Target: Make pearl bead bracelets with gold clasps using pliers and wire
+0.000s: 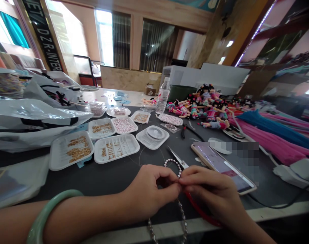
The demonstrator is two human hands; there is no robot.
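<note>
My left hand (154, 191) and my right hand (211, 189) meet near the table's front edge, thumbs and fingertips pinched together. Between them they hold a beaded strand (172, 160). One part loops up above the fingers, and a longer silvery part hangs below over the edge. Exactly what the fingertips pinch is hidden. Under my right hand lie scissors (177, 156) with red handles, blades pointing away. A thin clear line curves across the table from a spool (155, 133) on a white tray (150, 145); where it ends is unclear.
White trays of gold parts (79, 149), small findings (116, 148) and pink beads (123, 124) stand at left. A phone (224, 167) lies right of my hand, its cable trailing. Behind are black-handled pliers (183, 131), a water bottle (163, 96) and piled dolls (207, 103).
</note>
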